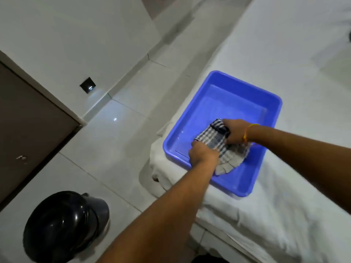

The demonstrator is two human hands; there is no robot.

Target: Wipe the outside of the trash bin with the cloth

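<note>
Head view looks down on a bed (284,215) covered in a white sheet, with pale floor tiles (117,149) beside it. On the bed's near corner sits a blue tray (245,188), a shallow rectangular tub with a bare shiny bottom. Well apart from the blue tray, down on the floor tiles toward the lower left, stands the trash bin (64,224), black and glossy with a domed lid. Inside the blue tray lies the cloth (212,137), checked in dark blue and white, bunched into folds. Both bare arms reach into the blue tray. The left hand (203,154) has its fingers closed on the cloth's near-left edge; the right hand (235,130) grips the cloth's darker far end in a closed fist. A yellow thread band (247,131) circles the right wrist, just above the tray's inner right side
</note>
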